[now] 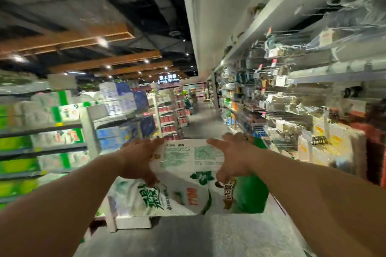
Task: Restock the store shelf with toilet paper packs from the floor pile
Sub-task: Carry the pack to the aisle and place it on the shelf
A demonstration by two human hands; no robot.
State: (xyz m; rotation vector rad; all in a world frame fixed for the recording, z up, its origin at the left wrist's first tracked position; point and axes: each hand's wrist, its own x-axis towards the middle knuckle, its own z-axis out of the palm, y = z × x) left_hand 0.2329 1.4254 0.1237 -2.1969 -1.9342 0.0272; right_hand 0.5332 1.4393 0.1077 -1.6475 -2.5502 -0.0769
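One view only, head-worn and wide-angle, so there is no second view to share anything with. It looks straight down the store aisle, tilted off level, ceiling beams slanting across the upper left. The toilet paper pack sits close in front of the lens, lower centre, with both forearms reaching in from the bottom corners. Left of the pack runs the toilet paper shelf; right of it, a hanging-goods rack sweeps past very near. Beyond the pack, the aisle recedes. Edges are motion-blurred.
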